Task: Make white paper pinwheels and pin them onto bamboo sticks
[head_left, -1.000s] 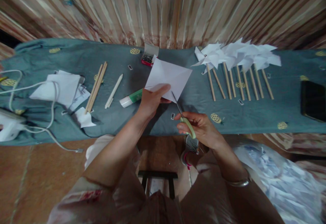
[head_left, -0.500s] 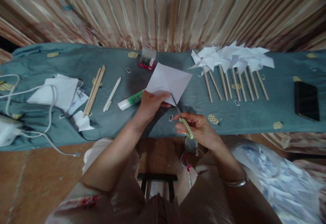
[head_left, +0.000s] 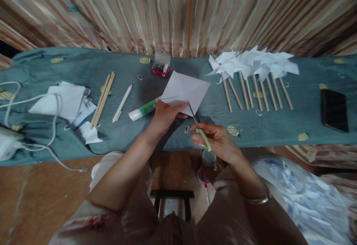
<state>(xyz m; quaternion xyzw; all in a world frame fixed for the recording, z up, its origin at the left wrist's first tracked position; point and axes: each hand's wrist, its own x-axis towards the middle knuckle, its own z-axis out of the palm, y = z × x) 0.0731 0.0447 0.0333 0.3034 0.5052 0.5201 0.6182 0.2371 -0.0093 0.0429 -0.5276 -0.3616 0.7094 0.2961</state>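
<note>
My left hand (head_left: 167, 113) pinches the near corner of a creased square of white paper (head_left: 188, 85), thumb on top and fingers beneath. In my right hand (head_left: 213, 139) is a pair of scissors with pale green handles (head_left: 205, 139), its fingers wrapped around them. The blades reach into the near right part of the paper, pointing up toward its middle. A slit shows at the paper's left side. Partly behind my left hand lies a white and green glue stick (head_left: 143, 110). A small red box of metal pins (head_left: 160, 68) stands open beyond the paper.
Several paper pinwheels on sticks (head_left: 252, 64) lie at the right, with a black phone (head_left: 334, 110) farther along. Leftward are a white pen (head_left: 122, 103), wooden sticks (head_left: 103, 100), stacked white paper (head_left: 67, 102) and a white cable (head_left: 57, 126). A plastic bag (head_left: 304, 196) sits below the table's right side.
The hands, paper and scissors stay nearly in place. The slit at the paper's left side shows more plainly now, and the whole view has shifted very slightly.
</note>
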